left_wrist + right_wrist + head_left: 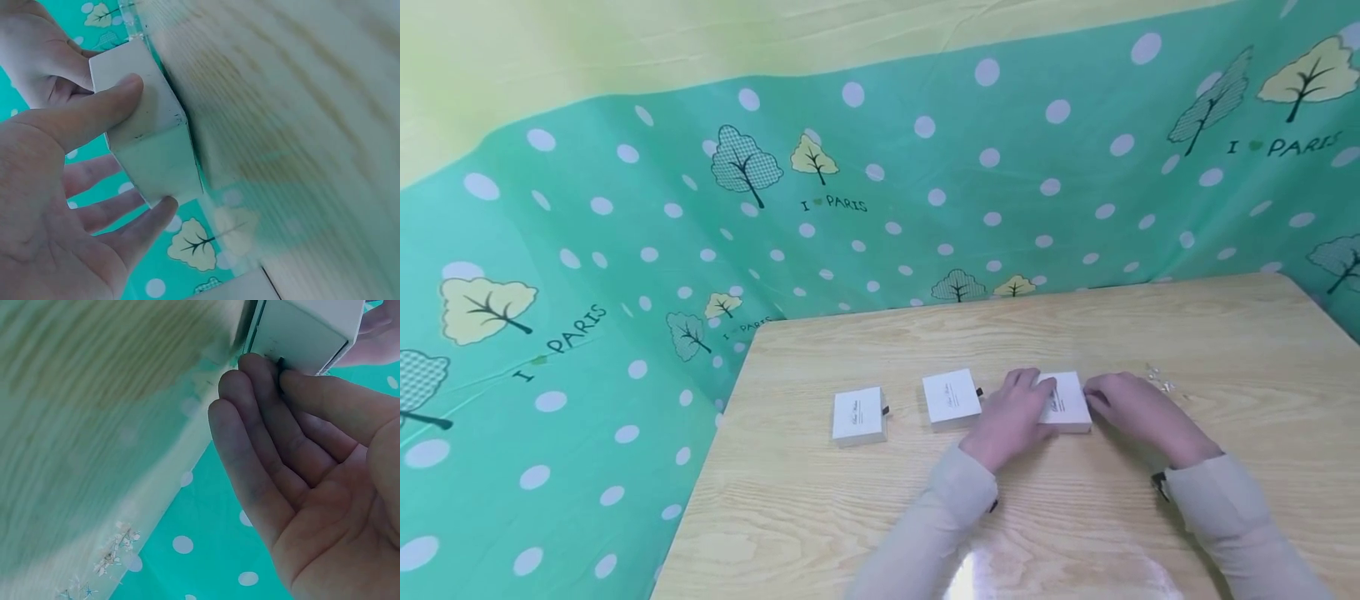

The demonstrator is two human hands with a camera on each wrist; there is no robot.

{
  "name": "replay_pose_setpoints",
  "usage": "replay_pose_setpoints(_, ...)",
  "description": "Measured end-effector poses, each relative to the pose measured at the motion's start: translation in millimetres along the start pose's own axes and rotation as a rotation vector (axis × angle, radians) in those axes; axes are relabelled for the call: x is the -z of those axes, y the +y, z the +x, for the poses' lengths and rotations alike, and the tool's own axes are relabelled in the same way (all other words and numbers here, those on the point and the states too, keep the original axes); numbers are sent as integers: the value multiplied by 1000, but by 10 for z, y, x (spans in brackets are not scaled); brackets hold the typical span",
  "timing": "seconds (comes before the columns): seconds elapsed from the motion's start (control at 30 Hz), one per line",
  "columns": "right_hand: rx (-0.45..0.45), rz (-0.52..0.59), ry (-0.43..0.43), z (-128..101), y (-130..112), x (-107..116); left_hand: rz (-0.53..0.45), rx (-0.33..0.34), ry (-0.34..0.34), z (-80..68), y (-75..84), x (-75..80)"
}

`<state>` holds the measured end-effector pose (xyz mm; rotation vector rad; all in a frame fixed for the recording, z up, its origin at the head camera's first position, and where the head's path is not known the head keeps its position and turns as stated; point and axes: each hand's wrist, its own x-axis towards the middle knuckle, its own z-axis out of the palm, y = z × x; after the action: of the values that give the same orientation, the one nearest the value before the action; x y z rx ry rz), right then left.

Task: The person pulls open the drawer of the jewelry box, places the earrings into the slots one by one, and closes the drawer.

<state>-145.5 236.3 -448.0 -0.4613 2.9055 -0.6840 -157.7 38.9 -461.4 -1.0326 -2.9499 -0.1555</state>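
A small white drawer-style gift box (pixel 1070 406) with dark lettering on its lid lies on the table. My left hand (pixel 1011 417) grips it from the left; in the left wrist view the thumb presses one side of the box (pixel 159 159) and the fingers reach round the other. At its right end is my right hand (pixel 1138 410), fingers close together. A black pull tab (pixel 280 363) sticks out of that end in the right wrist view, pinched between thumb and index finger. The drawer's seam shows, and the box looks closed.
Two similar white boxes, one at the left (pixel 859 414) and one nearer the middle (pixel 950 397), lie on the wooden table (pixel 790 500), each with a black tab on its right. Small shiny jewellery-like pieces (pixel 1161 380) lie beyond the right hand. A green patterned cloth (pixel 850 242) hangs behind.
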Motion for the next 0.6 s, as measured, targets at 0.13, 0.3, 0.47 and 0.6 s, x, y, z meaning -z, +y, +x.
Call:
replay_pose_setpoints(0.13, 13, 23, -7, -24, -25, -4, -4, -8, 4, -50, -17, 23)
replay_pose_setpoints(0.3, 59, 28, 11, -43, -63, -5, 25, -28, 30, -122, -43, 66)
replay_pose_setpoints(0.47, 73, 29, 12, -76, -112, -14, 36, -44, 46, -183, -71, 82)
replay_pose_setpoints(0.6, 73, 28, 3, -109, -169, -26, 27, -55, 49, -241, -115, 82)
